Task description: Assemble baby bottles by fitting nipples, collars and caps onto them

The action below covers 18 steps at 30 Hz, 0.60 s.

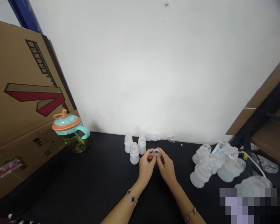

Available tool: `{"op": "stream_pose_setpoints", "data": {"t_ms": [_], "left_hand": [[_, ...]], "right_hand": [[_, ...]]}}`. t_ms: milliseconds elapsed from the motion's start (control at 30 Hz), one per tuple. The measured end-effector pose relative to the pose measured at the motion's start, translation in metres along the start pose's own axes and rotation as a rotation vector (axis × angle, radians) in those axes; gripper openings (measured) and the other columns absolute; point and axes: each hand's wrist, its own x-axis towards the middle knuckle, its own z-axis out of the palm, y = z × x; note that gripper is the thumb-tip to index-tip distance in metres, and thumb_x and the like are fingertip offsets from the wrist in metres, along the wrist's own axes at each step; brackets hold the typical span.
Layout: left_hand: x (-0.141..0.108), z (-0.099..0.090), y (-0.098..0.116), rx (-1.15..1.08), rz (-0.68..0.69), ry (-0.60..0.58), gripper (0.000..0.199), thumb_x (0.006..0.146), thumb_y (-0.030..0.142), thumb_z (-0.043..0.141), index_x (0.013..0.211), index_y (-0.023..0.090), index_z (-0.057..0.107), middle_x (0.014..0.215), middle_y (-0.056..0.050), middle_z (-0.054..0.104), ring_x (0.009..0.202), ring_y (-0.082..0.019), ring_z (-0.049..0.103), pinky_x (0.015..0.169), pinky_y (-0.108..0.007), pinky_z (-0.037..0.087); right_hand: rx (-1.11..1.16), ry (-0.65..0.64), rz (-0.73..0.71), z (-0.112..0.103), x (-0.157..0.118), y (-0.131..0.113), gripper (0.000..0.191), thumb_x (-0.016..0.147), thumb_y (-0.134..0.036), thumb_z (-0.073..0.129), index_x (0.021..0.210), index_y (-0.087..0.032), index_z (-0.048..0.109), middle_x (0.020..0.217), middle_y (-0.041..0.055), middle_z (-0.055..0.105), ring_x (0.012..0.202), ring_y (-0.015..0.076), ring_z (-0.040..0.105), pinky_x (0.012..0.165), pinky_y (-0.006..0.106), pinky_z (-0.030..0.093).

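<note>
Both my hands meet over the black table (pixel 95 186), fingers closed around a small, clear, ring-like bottle part (pixel 156 152). My left hand (pixel 146 165) grips it from the left and my right hand (pixel 165 165) from the right, thumbs at its near edge. Whether it is a collar or a cap is too small to tell. Just left of my hands, three white baby bottles with clear domed tops stand upright: a front one (pixel 134 154), a back left one (pixel 128 144) and a back right one (pixel 142 144).
More baby bottles (pixel 200 174) cluster at right, near a white power strip (pixel 225 149) with a cable. A tea jug (pixel 71 132) stands left, before a cardboard box (pixel 18 68). By the white wall (pixel 149 68) lie a white bottle (pixel 153 137) and a clear plastic piece (pixel 171 139).
</note>
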Motion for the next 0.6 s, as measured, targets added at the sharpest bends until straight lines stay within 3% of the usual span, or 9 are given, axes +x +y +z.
{"op": "stream_pose_setpoints", "data": {"t_ms": [267, 600], "left_hand": [[0.0008, -0.0006, 0.0023, -0.007, -0.003, 0.011, 0.025, 0.081, 0.036, 0.069, 0.098, 0.019, 0.068, 0.082, -0.006, 0.073, 0.076, -0.020, 0.070, 0.061, -0.025, 0.055], [0.0015, -0.0023, 0.0009, 0.004, 0.013, 0.009, 0.023, 0.082, 0.031, 0.068, 0.101, 0.020, 0.066, 0.083, -0.006, 0.073, 0.077, -0.020, 0.070, 0.069, -0.028, 0.055]], "right_hand": [[-0.012, 0.007, -0.027, 0.0014, -0.0004, -0.0001, 0.045, 0.094, -0.047, 0.047, 0.126, -0.020, 0.062, 0.102, 0.0084, 0.074, 0.073, 0.0195, 0.068, 0.067, 0.029, 0.055], [-0.014, -0.002, -0.030, 0.0030, -0.0003, 0.0012, 0.045, 0.094, -0.044, 0.045, 0.127, -0.019, 0.061, 0.109, 0.0096, 0.073, 0.080, 0.0204, 0.070, 0.067, 0.028, 0.055]]}}
